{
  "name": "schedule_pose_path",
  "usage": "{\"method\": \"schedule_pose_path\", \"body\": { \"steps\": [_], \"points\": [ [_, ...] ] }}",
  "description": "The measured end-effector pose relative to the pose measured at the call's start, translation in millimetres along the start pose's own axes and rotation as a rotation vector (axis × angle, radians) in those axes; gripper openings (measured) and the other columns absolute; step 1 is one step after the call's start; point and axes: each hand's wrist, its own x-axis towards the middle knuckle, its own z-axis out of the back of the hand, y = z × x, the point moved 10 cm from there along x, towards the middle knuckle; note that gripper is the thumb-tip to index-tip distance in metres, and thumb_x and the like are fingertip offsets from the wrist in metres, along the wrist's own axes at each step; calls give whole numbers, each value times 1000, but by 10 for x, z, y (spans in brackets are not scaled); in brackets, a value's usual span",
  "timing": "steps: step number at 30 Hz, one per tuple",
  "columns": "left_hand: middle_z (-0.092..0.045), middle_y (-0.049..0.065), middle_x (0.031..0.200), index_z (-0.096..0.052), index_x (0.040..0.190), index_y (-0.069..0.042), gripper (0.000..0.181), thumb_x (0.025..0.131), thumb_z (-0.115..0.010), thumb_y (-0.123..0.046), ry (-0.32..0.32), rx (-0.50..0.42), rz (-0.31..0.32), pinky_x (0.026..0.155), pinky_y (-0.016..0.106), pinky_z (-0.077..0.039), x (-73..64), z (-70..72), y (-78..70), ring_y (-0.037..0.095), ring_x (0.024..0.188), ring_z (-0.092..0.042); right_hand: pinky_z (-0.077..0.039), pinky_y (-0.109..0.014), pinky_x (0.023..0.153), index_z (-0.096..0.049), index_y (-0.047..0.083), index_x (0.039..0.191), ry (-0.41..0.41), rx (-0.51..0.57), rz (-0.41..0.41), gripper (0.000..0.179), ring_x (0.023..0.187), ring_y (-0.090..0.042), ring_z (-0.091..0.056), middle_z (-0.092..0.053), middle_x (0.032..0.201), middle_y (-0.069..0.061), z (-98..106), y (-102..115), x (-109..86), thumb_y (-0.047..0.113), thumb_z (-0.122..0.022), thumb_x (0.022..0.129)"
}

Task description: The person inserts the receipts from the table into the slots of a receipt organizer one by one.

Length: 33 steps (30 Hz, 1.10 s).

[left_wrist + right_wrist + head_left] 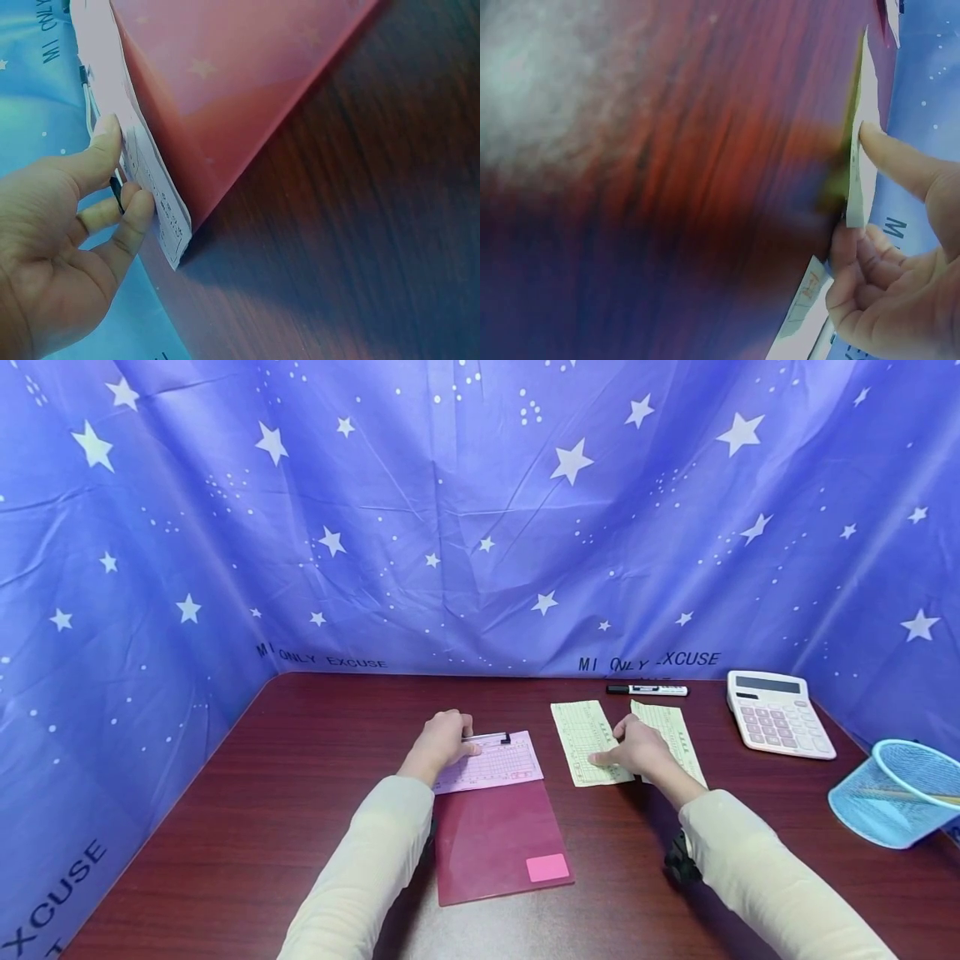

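Beyond hands (643, 749) and table (247, 793) — starry cloth (465, 460)

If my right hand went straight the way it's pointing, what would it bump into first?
The left slip: your right hand is touching it. Beyond that comes bare table, then probably the curtain, though depth is hard to judge.

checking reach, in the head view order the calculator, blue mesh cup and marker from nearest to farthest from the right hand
1. Marker: just beyond the right hand.
2. Calculator: off to its right.
3. Blue mesh cup: farthest right.
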Motion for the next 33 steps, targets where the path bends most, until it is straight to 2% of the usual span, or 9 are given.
{"method": "schedule_pose_path", "body": {
  "steps": [4,8,12,15,17,20,23,27,33],
  "points": [
    [-63,8,89,-64,80,-9,24,84,-85,-20,-9,2,-16,85,42,-52,-7,9,-15,28,90,-61,-45,-55,97,-42,-15,129,21,44,38,80,112,-46,-54,-55,124,-38,-7,-14,-13,31,-86,80],
    [-63,8,89,-63,79,-10,25,84,-85,-21,-9,5,-25,86,43,-52,6,2,-17,28,90,-62,-46,-52,94,-36,-17,139,60,116,52,88,104,-41,-58,-60,111,-32,6,-50,-33,24,-86,80],
    [-63,8,89,-63,79,-10,25,84,-85,-21,-6,10,-22,86,43,-51,18,-6,-3,28,90,-62,-47,-42,85,-34,-16,141,92,219,61,85,94,-33,-58,-61,101,-22,36,-67,-58,9,-84,78],
    [-63,8,88,-63,79,-10,25,84,-85,-21,-5,12,-20,86,43,-51,15,-5,0,28,90,-61,-47,-35,79,-40,-16,137,89,274,89,74,90,-27,-59,-65,100,-19,61,-67,-71,2,-82,79],
    [-62,7,88,-63,79,-11,25,84,-85,-21,-8,9,-19,86,43,-51,6,1,-4,28,90,-61,-46,-29,74,-48,-15,130,73,281,108,62,84,-21,-59,-68,93,-12,79,-73,-81,1,-81,79],
    [-62,7,86,-62,78,-10,26,83,-86,-20,-18,-1,-25,84,43,-52,-11,21,-20,28,88,-61,-44,-25,68,-59,-13,116,50,266,131,44,75,-14,-55,-64,80,-2,106,-92,-95,4,-80,81],
    [-61,7,85,-62,77,-9,26,82,-86,-19,-28,-6,-33,82,43,-52,-26,42,-36,27,85,-61,-45,-25,63,-61,-12,114,50,258,135,41,70,-11,-58,-61,75,3,113,-115,-117,10,-79,86],
    [-61,8,85,-63,78,-8,26,83,-85,-19,-24,-6,-31,83,44,-52,-28,39,-29,27,86,-61,-51,-27,58,-58,-15,119,68,295,141,45,66,-14,-65,-64,77,0,112,-128,-147,13,-77,89],
    [-61,7,86,-63,79,-9,26,83,-86,-20,-25,-3,-37,83,44,-52,-15,24,-21,27,86,-61,-46,-29,63,-66,-9,112,-4,221,201,35,68,-14,-62,-68,75,-2,232,-111,-189,19,-74,93]
  ]
}}
